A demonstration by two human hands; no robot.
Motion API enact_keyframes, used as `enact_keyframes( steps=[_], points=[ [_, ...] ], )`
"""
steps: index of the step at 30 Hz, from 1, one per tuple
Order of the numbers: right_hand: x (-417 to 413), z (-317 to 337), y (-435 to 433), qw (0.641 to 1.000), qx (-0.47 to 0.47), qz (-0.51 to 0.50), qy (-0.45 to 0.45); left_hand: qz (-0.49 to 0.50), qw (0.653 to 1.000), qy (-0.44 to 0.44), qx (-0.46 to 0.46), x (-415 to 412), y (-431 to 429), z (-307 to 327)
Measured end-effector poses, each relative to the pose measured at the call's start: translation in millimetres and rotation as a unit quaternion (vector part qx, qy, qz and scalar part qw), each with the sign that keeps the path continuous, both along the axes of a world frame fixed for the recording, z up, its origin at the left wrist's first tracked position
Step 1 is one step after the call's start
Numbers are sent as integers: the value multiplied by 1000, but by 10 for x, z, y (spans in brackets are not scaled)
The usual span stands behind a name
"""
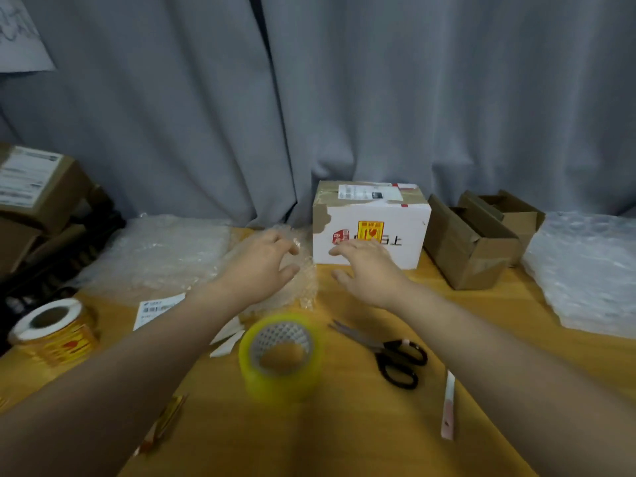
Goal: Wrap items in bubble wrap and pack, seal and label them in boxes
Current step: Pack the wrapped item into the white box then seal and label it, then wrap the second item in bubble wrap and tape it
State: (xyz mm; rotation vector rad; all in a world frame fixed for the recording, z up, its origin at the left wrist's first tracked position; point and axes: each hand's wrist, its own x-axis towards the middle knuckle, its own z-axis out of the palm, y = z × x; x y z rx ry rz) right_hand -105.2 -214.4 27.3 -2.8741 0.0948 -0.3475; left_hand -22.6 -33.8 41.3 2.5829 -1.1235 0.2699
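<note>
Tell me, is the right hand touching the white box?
Cannot tell. In the head view the right hand has its open fingers overlapping the front of the white box, but this one view shows neither contact nor gap.

Light: rather dim, even, soft; source out of view.
Shadows: faint and diffuse, seen beneath the tape roll [280,352].
Glare: mild sheen on bubble wrap [585,270] at right.
Blur: motion smear on left hand [261,261], right hand [368,270], tape roll.
Distortion: wide-angle bowing toward the frame edges.
</note>
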Motion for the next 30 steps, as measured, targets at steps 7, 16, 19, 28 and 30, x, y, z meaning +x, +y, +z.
enact_keyframes(
  steps=[7,16,19,28,30],
  points=[
    [-256,-355,553,990,71,47,109,13,978,166,125,-371,443,-541],
    [193,-605,716,991,121,4,53,53,981,169,80,-251,810,-576],
    [372,-707,695,994,18,6,105,72,982,151,85,-137,946,-566],
    [575,-649,596,998,46,-12,36,85,991,103,-30,115,785,-448],
    [566,-657,560,992,39,9,122,78,993,87,23,179,639,-444]
  ],
)
